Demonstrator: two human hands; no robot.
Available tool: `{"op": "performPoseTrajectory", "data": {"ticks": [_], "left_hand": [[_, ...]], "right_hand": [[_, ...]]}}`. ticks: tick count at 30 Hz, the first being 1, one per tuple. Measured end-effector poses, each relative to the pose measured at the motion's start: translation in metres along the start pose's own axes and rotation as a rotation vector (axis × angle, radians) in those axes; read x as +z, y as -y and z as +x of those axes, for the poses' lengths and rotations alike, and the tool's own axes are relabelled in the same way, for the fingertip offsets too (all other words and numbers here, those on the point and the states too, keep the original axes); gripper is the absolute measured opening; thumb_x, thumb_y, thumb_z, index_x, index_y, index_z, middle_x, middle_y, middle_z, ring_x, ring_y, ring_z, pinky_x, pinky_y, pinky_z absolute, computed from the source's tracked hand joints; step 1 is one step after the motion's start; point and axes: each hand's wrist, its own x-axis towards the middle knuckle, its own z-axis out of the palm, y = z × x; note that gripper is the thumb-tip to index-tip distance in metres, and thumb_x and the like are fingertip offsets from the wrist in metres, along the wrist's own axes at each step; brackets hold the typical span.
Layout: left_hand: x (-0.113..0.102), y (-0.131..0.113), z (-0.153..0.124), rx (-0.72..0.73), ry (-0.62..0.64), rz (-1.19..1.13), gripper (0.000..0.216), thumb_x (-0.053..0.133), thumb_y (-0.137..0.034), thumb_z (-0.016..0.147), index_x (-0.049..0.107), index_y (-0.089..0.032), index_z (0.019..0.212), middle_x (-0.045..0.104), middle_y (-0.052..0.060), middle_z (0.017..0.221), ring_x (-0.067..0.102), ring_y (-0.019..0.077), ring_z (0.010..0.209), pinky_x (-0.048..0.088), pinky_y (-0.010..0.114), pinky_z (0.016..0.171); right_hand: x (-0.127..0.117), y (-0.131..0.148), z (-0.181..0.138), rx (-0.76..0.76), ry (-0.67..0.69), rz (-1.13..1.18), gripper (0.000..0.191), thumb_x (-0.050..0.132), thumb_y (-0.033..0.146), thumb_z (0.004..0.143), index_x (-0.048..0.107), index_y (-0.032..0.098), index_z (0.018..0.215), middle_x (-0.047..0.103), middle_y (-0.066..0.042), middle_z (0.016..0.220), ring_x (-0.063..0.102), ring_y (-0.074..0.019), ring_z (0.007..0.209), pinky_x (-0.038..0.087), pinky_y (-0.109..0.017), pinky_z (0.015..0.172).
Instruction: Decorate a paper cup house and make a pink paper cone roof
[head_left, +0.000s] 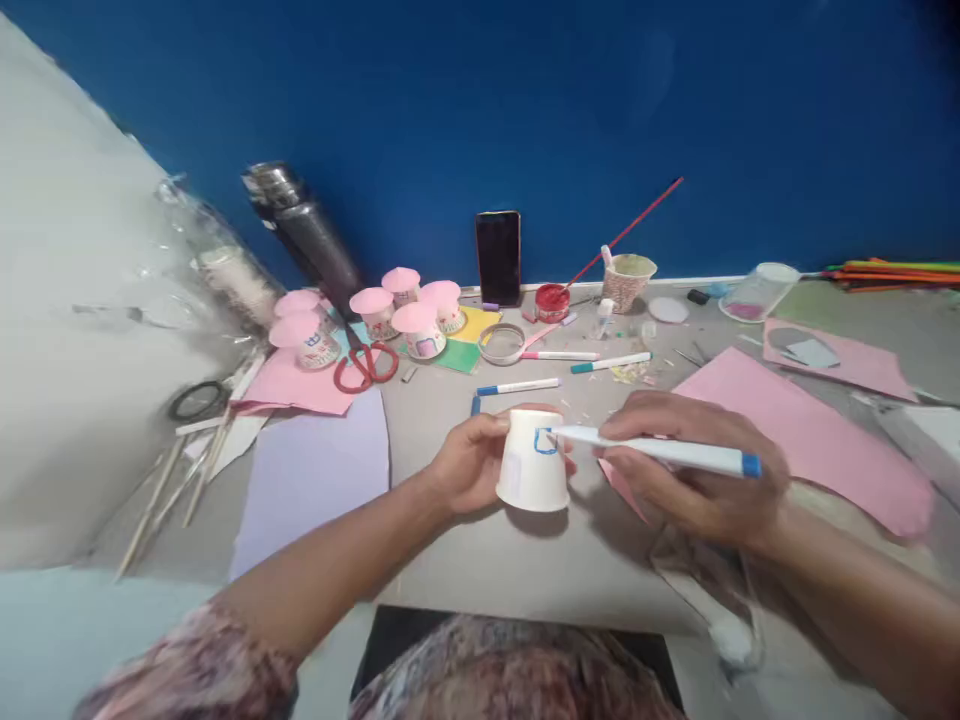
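Observation:
A white paper cup [531, 478] is held upside down by my left hand [474, 460], the fingers wrapped behind it and the thumb near its top. Blue marker lines form a small square on the cup's side, and a pale lilac patch shows at its lower left. My right hand [694, 465] pinches a white marker pen [675, 452] with a blue end. The pen's tip meets the blue outline or lies right by it. A blue cap [475, 405] lies on the table just behind the cup.
Several decorated cups with pink cone tops [420, 320] stand at the back left beside red-handled scissors [366, 368] and a dark flask [307, 225]. A phone [499, 258] leans on the blue wall. Loose markers [519, 387], a red paint pot [552, 304] and pink paper [795, 440] lie about.

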Motion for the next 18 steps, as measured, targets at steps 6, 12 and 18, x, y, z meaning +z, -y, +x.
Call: {"op": "performPoseTrajectory", "data": {"ticks": [6,12,18], "left_hand": [[0.0011,0.0024,0.0008,0.016,0.023,0.007,0.045,0.061,-0.027,0.079,0.074,-0.01,0.118,0.081,0.015,0.1,0.077,0.0334,0.09,0.052,0.045,0.09],[0.0013,0.0027,0.0006,0.017,0.016,0.014,0.045,0.061,-0.027,0.08,0.074,-0.011,0.12,0.081,0.015,0.101,0.077,0.0334,0.09,0.052,0.045,0.089],[0.001,0.0023,-0.0006,0.004,0.009,0.028,0.047,0.063,-0.03,0.08,0.074,-0.011,0.121,0.081,0.015,0.104,0.076,0.0348,0.097,0.051,0.047,0.094]], "right_hand": [[0.0012,0.0004,0.0001,-0.023,-0.003,-0.003,0.013,0.068,0.008,0.091,0.069,0.015,0.101,0.072,-0.004,0.07,0.063,-0.0153,0.057,0.048,-0.028,0.054],[0.0005,0.0022,0.0011,-0.015,0.014,-0.006,0.01,0.067,0.009,0.092,0.07,0.015,0.1,0.072,-0.004,0.07,0.063,-0.0148,0.057,0.048,-0.027,0.054],[0.0002,0.0044,0.0039,0.021,-0.005,-0.033,0.008,0.067,0.01,0.092,0.069,0.016,0.095,0.069,-0.002,0.065,0.061,-0.0137,0.053,0.046,-0.026,0.051]]}}
